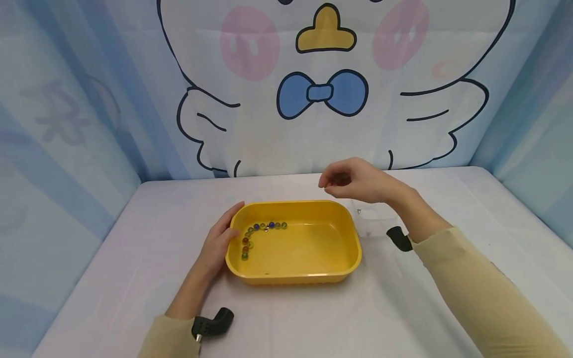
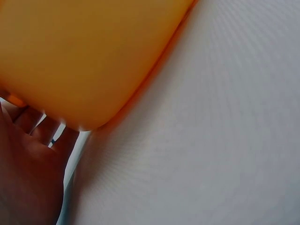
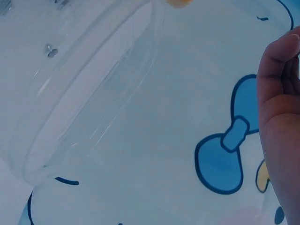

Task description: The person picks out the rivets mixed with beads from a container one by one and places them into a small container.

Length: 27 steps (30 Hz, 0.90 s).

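My left hand (image 1: 221, 238) grips the left end of a yellow tray (image 1: 309, 280), its thumb over the rim. In the left wrist view, the fingers (image 2: 46, 129) lie against the tray's outer wall. Several glass marbles (image 1: 271, 225), blue, green and reddish-brown, form a bent row along the tray's left and far sides. Above the tray's far right corner, my right hand (image 1: 360, 180) is raised with fingers curled toward the thumb. I see nothing between its fingertips, but the inside of the grasp is hidden. Below that hand stands a clear plastic container (image 1: 378, 226).
The clear container's edge (image 3: 89, 84) crosses the right wrist view, with small shiny bits (image 3: 51, 51) seen at it. A white cloth (image 1: 286, 318) covers the table. Printed curtains (image 1: 322, 144) close off the back and both sides.
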Each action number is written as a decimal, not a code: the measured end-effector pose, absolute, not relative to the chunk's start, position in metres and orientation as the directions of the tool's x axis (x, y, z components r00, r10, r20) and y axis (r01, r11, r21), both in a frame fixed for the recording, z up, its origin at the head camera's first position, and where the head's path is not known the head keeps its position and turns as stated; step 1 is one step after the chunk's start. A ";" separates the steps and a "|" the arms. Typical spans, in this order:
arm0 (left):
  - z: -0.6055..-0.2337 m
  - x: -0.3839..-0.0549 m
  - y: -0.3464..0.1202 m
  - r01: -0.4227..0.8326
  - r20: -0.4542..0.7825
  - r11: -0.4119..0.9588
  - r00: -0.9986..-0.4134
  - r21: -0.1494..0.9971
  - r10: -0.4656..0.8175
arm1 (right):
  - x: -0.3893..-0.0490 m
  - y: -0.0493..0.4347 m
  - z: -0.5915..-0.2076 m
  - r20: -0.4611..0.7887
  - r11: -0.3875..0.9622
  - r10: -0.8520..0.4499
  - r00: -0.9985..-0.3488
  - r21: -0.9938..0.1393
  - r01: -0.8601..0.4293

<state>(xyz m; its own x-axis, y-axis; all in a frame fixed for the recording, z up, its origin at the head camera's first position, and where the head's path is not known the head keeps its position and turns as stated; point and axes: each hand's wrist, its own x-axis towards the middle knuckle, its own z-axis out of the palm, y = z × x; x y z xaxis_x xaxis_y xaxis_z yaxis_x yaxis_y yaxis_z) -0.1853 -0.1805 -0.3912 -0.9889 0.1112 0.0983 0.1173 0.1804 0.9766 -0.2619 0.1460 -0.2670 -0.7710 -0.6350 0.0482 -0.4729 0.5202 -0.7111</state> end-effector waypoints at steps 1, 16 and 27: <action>-0.391 -0.185 -0.180 0.117 0.098 0.180 -0.989 0.977 0.112 | -0.262 0.149 -0.267 0.053 0.523 -0.628 -0.776 -0.710 -0.472; -0.392 -0.186 -0.181 0.116 0.097 0.178 -0.989 0.977 0.111 | -0.260 0.185 -0.275 0.051 0.588 -0.533 -0.845 -0.696 -0.413; -0.392 -0.186 -0.180 0.111 0.091 0.182 -0.990 0.977 0.112 | -0.260 0.202 -0.288 0.027 0.624 -0.499 -0.866 -0.682 -0.381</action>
